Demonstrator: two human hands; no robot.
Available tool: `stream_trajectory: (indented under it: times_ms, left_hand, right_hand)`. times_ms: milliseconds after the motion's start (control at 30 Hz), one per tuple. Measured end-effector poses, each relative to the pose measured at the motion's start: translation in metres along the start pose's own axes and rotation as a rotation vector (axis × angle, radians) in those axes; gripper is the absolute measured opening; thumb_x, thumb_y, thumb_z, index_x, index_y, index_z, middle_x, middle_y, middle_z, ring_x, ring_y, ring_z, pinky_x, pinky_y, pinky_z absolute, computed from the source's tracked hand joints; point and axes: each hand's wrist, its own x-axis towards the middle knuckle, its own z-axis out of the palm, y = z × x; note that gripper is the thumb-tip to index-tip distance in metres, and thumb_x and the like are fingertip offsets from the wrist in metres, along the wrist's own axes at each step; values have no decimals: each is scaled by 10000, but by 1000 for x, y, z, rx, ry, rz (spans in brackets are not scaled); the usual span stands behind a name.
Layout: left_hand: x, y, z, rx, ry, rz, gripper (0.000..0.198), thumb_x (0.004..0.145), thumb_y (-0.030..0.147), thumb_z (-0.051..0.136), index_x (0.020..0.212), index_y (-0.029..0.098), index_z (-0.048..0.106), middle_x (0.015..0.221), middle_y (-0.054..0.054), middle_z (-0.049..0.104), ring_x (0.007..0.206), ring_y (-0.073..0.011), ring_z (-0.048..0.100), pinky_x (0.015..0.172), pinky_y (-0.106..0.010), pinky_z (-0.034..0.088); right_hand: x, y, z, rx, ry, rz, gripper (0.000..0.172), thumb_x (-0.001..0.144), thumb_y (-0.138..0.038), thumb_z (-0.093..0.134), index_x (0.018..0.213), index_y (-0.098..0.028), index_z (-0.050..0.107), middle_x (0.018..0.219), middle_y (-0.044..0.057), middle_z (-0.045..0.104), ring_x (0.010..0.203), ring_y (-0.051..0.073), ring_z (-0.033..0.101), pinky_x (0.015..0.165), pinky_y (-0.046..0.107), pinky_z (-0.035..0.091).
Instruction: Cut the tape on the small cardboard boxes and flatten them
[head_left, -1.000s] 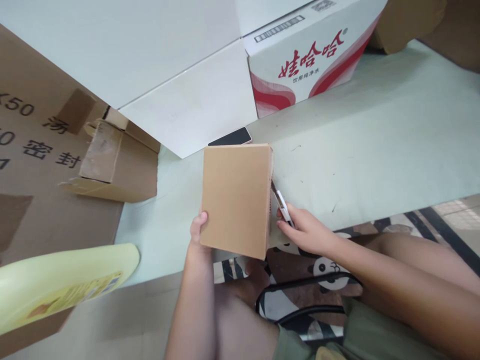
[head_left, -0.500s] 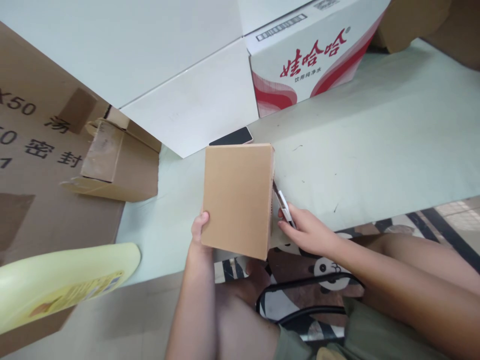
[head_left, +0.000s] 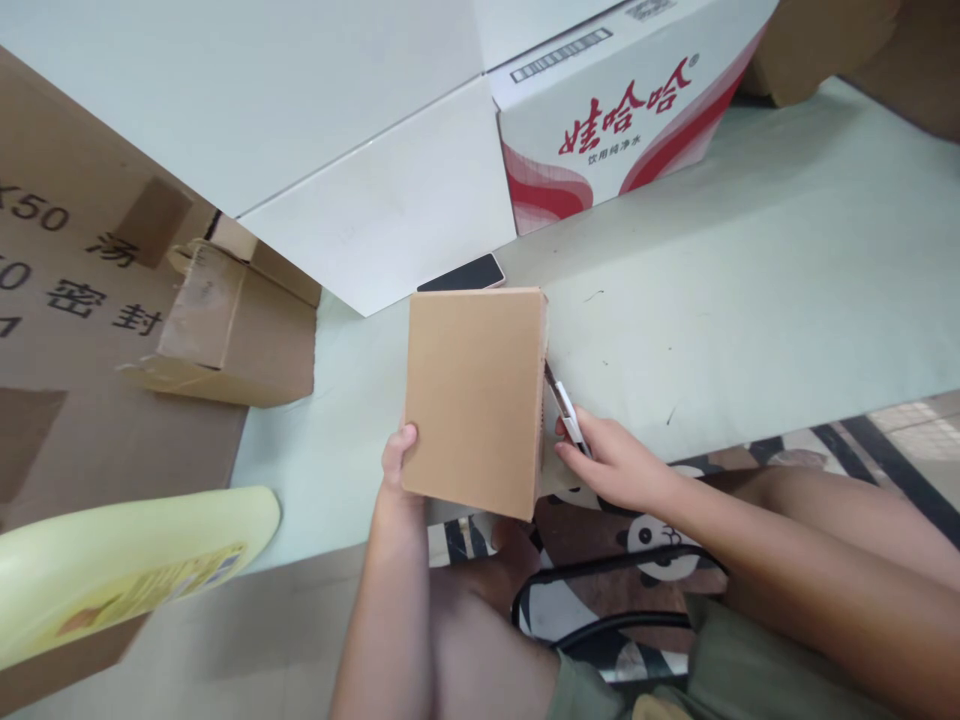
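Observation:
A brown cardboard box [head_left: 475,400] is held up over the front edge of the pale green table. My left hand [head_left: 399,455] grips its lower left side, the thumb on the front face and the other fingers hidden behind. In my right hand [head_left: 592,450] is a white-handled utility knife [head_left: 567,408], pinched between thumb and fingers. The knife's dark front end meets the box's right side, where its tip is hard to make out.
Behind the box lie a dark phone [head_left: 469,274] and large white cartons [head_left: 390,220]. A red-and-white carton [head_left: 615,140] stands at the back. Left are an opened brown box [head_left: 255,330] and a pale yellow bottle [head_left: 142,540]. A panda-patterned cloth [head_left: 660,540] lies below the table edge.

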Motion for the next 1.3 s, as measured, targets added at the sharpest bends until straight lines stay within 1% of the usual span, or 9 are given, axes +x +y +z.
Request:
stream_trajectory:
  times_ms: [200,433,633,700,833,1000,1067,1200,1300]
  left_hand:
    - [0,1,2,-5,-8,16,619,651,415,763,1224,233,618,939,-50,751,864,-284,716,681,-356,574]
    - [-1,0,2,-22,-6,19,618,646,405,770,1223,245,616,938,-44,752,838,-275,720,655,-348,575]
    - [1,0,-2,5,-12,-4,651,647,424,767,1247,233,602,934,-68,750,929,-328,709,737,-404,573]
    - [1,0,-2,-4,-15,-3,658,650,425,764,1260,241,596,953,-62,751,932,-321,709,749,-403,573]
    - [1,0,-1,-17,-23,-9,671,647,422,768,1270,251,586,945,-45,753,900,-298,716,725,-375,577]
    - [1,1,-1,3,-24,-9,697,651,444,767,1287,239,569,949,-61,753,971,-329,703,760,-397,576]
    - [1,1,-2,5,-17,-8,706,651,452,765,1294,242,562,960,-58,752,974,-325,702,772,-397,574]
    - [0,0,-2,-2,-21,-10,693,659,443,756,1300,265,560,967,-39,748,942,-304,711,777,-391,570]
    - [0,1,1,-17,-12,3,646,654,415,761,1258,253,599,946,-43,752,875,-290,715,721,-374,573]
  right_hand:
    - [0,1,1,8,14,-2,90,873,-316,428,859,-227,415,697,1,542,662,194,513,652,320,394]
    - [0,0,0,-1,11,-2,103,875,-332,415,857,-231,412,699,5,538,669,204,522,651,327,400]
    - [0,1,0,1,5,-3,102,876,-331,412,852,-232,407,699,7,533,667,204,520,653,330,406]
    - [0,1,0,5,6,-4,101,875,-331,413,858,-232,406,703,7,533,667,205,516,659,333,404]
    - [0,1,0,13,-4,6,97,872,-327,416,864,-231,403,697,6,527,671,208,513,668,338,401]
    - [0,1,0,16,9,-5,92,871,-318,426,846,-233,404,681,1,534,664,200,508,654,326,399]
    - [0,2,0,11,17,-8,90,872,-316,429,848,-231,411,682,-1,534,656,196,508,646,322,398]
    - [0,1,0,5,22,-13,86,871,-313,429,854,-231,412,692,1,541,656,196,514,640,321,397]
    - [-1,0,0,-1,9,-3,93,873,-323,416,856,-233,403,692,4,530,664,204,516,652,330,399]
